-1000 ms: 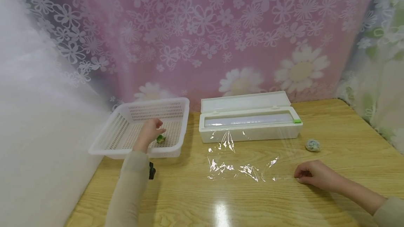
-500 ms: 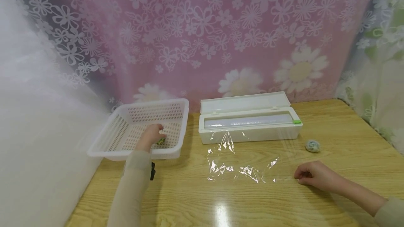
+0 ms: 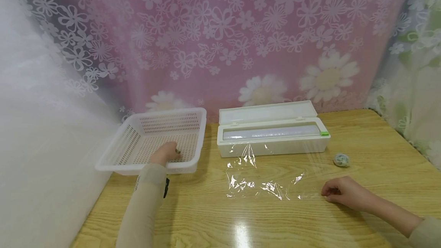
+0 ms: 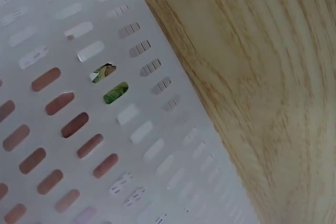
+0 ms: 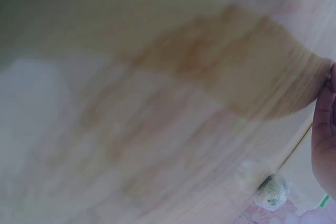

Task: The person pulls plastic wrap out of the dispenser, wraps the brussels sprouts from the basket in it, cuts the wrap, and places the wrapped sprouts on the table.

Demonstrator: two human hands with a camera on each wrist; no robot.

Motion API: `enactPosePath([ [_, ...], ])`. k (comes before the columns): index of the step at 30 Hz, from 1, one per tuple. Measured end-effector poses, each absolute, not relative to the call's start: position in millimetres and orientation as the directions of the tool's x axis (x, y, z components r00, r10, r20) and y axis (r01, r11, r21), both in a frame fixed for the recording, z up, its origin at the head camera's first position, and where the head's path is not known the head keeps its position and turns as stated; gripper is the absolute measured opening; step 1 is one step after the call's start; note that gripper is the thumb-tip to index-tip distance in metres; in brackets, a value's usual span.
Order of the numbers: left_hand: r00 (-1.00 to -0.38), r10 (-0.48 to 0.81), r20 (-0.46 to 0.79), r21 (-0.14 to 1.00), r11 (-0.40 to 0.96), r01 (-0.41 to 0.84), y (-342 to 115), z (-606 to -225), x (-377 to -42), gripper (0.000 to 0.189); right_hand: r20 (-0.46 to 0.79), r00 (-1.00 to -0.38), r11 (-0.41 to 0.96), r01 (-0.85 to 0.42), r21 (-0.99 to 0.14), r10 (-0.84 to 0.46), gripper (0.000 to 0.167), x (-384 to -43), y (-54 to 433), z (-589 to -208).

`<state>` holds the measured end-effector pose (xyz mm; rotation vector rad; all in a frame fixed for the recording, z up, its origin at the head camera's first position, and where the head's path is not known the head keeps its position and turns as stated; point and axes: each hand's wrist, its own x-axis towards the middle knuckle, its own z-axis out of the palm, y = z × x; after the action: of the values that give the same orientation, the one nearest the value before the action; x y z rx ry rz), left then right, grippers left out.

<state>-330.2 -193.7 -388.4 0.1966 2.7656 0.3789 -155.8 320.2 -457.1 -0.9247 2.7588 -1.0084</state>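
Observation:
My left hand [image 3: 166, 153] reaches down into the white plastic basket [image 3: 200, 141], its fingertips round a small green leafy piece [image 3: 177, 151] near the basket floor. Most of that piece is hidden behind the fingers. In the left wrist view the basket wall [image 4: 173, 135] blocks the hand, and bits of green leaf [image 4: 116, 93] show through its slots. On the right, my right hand [image 3: 344, 192] pinches the near corner of a clear sheet of cling film [image 3: 268, 185] spread over the table. Fingers of the right hand [image 5: 324, 129] appear at the edge of the right wrist view.
The film comes out of a white dispenser box [image 3: 275, 146] with its lid [image 3: 268, 112] raised and a green slider [image 3: 324, 133] at its right end. A small film-wrapped bundle [image 3: 341, 159] lies right of the box. A flowered curtain [image 3: 220, 49] hangs behind the wooden table [image 3: 206, 221].
My left hand has gone lower into the basket, and its fingers have closed in over the green piece. The right hand stays in place at the film's corner.

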Motion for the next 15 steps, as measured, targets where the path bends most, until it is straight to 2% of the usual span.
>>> enactPosePath([
  [8, -0.926, 0.171, -0.336, 0.249, 0.965, 0.087, -195.3, -390.8, -329.3, 0.038, 0.136, -0.821, 0.609, -0.512, -0.605, -0.555, 0.007, -155.7, 319.9, -457.3],
  [15, -0.945, 0.186, -0.270, 0.206, 0.970, 0.133, -196.5, -394.1, -333.5, 0.043, 0.149, -0.815, 0.600, -0.522, -0.606, -0.560, 0.007, -155.4, 319.3, -457.3],
])
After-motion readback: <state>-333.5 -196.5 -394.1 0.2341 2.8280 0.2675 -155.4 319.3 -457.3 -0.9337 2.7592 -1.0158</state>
